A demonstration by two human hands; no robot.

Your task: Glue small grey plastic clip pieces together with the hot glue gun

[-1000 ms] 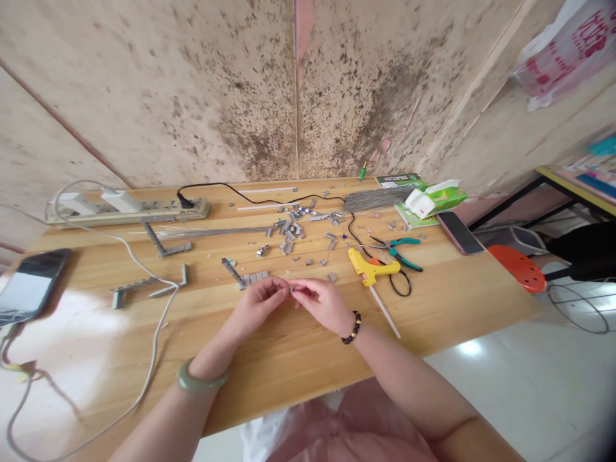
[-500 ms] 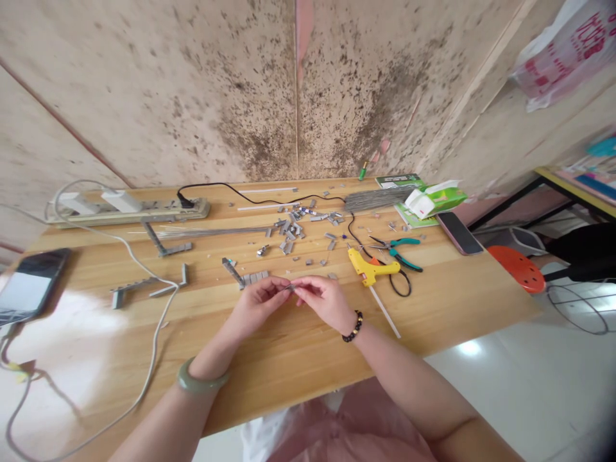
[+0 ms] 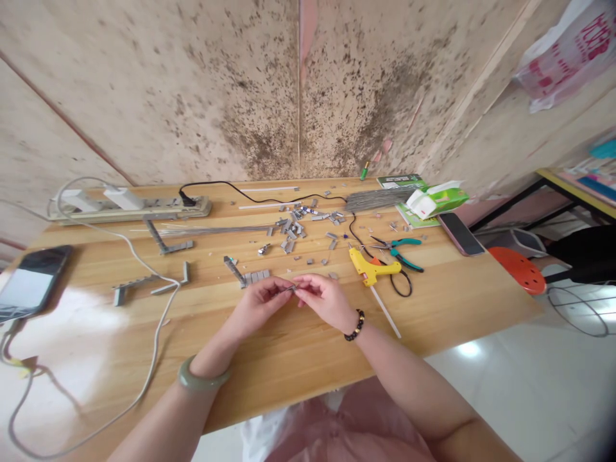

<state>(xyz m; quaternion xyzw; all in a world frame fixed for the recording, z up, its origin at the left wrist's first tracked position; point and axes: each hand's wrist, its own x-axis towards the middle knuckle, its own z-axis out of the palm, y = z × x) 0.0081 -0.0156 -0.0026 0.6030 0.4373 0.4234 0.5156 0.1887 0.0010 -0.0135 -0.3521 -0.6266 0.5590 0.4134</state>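
Observation:
My left hand [image 3: 263, 301] and my right hand [image 3: 323, 298] meet fingertip to fingertip above the wooden table's front half. Between them they pinch a small grey piece [image 3: 291, 289], mostly covered by the fingers, so its shape is unclear. Just beyond my left hand lies an L-shaped assembly of grey blocks [image 3: 255, 276]. A pile of loose grey pieces [image 3: 290, 231] is spread further back. To the right of my right hand rests a yellow hot glue gun [image 3: 373, 268] with a white glue stick [image 3: 386, 313] in its back end.
Teal-handled pliers [image 3: 404, 251] lie beyond the glue gun. Thin metal rods [image 3: 380, 197], a tissue pack [image 3: 437, 200] and a phone [image 3: 461, 233] are at back right. More grey assemblies [image 3: 166, 240], a white cable [image 3: 156, 333], a power strip [image 3: 163, 210] and a dark-framed device [image 3: 36, 282] occupy the left.
The view has shifted very slightly. Both hands keep the same pinch on the small grey piece, with hardly any movement.

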